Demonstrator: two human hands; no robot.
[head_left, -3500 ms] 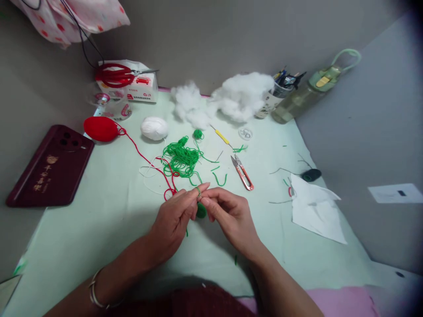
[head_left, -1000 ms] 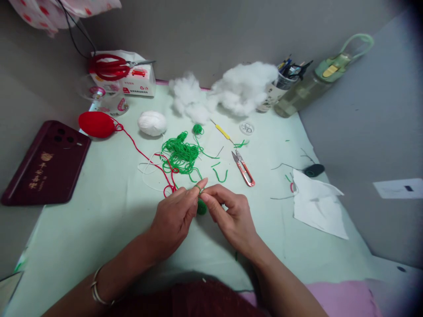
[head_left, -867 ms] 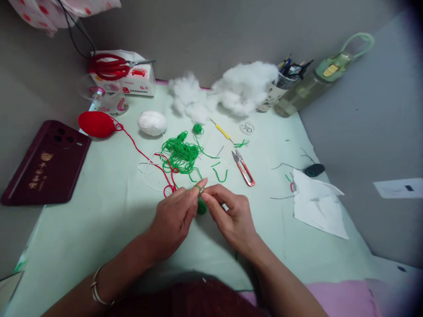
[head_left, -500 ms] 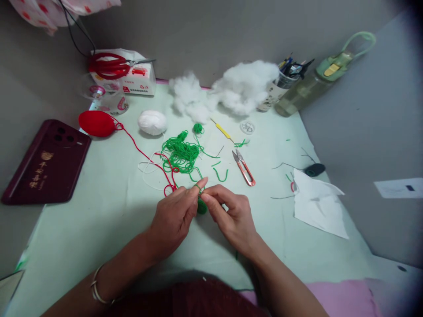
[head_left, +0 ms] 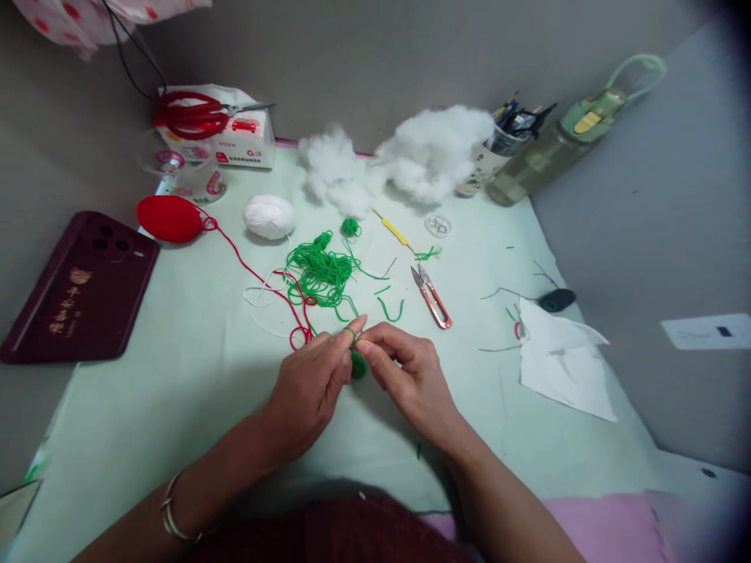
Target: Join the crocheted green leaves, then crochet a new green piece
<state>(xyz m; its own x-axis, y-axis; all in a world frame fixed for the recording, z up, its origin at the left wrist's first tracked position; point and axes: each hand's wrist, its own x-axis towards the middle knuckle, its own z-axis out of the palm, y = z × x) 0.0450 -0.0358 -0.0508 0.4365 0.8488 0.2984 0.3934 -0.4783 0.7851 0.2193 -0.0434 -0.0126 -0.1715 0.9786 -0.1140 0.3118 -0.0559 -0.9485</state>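
My left hand (head_left: 310, 383) and my right hand (head_left: 411, 379) meet over the pale green mat (head_left: 176, 391). Between the fingertips they pinch a small round green crocheted piece (head_left: 357, 364). A strand of green yarn is looped over my left index finger and runs back to the loose green yarn tangle (head_left: 321, 270) just behind the hands. Whether the right hand also holds a hook is hidden by the fingers.
Red thread snips (head_left: 432, 297) and a yellow-handled crochet hook (head_left: 394, 231) lie behind the hands. Red yarn ball (head_left: 169, 218), white yarn ball (head_left: 268, 216), stuffing (head_left: 434, 152), red scissors (head_left: 193, 117) on a box, a pen cup (head_left: 493, 160), a bottle (head_left: 545, 156), a dark red case (head_left: 76, 289), paper (head_left: 563, 363).
The hands have stayed together on the green piece with only tiny finger shifts. The view has drifted slightly.
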